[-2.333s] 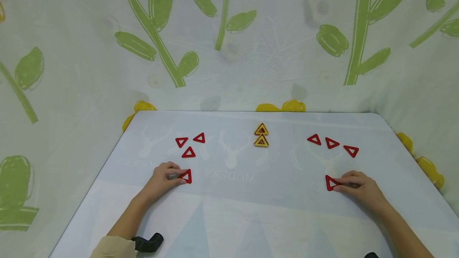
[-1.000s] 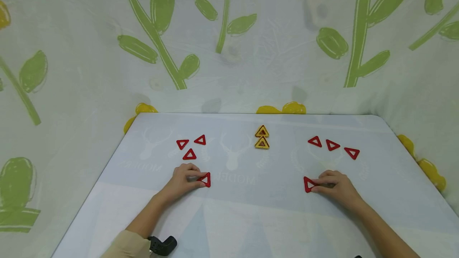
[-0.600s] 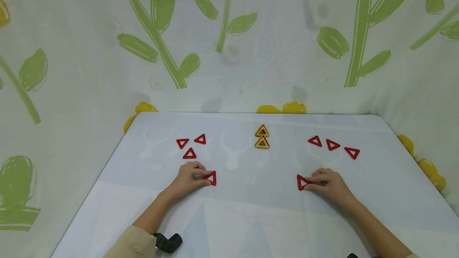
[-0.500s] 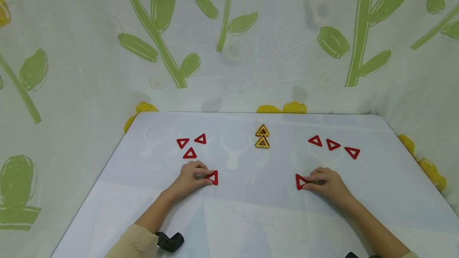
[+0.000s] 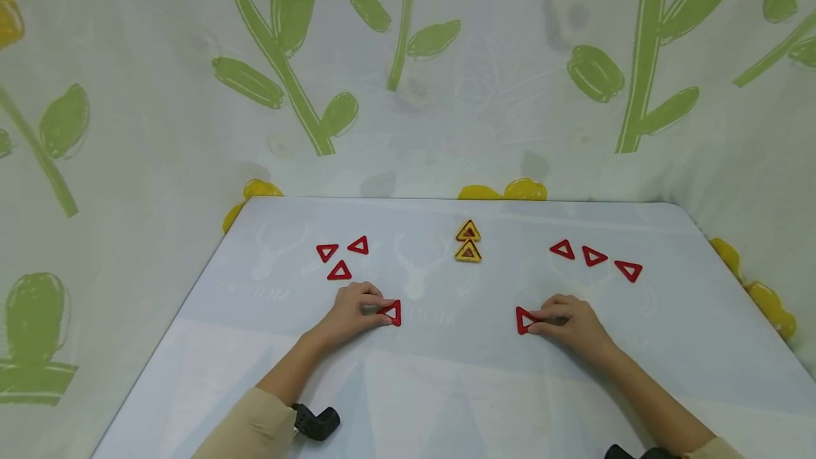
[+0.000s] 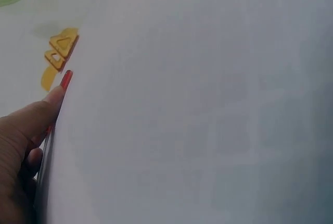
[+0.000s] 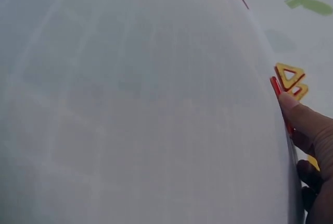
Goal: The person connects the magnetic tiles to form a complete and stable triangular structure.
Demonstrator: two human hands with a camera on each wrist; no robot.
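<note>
My left hand (image 5: 357,309) pinches a red triangle frame (image 5: 398,313) between thumb and fingers, close over the table left of centre. Facing it, my right hand (image 5: 569,323) pinches another red triangle frame (image 5: 520,320) by one corner. A gap of bare table lies between the two held pieces. Farther back in the middle, two yellow triangles (image 5: 468,251) with dark red edges stand one behind the other, roughly in line with that gap. Both wrist views show the held frames edge-on, with the yellow triangles (image 6: 63,42) beyond the fingertips.
Three loose red triangles (image 5: 340,271) lie at the back left of the white table (image 5: 408,388). Three more red triangles (image 5: 593,256) form a slanting row at the back right. A flower-printed curtain (image 5: 497,91) rises behind the table's far edge.
Both hands have moved inward with their red triangle frames, the left one rightward and the right one leftward, narrowing the gap between them. The loose triangles and yellow ones stay in place.
</note>
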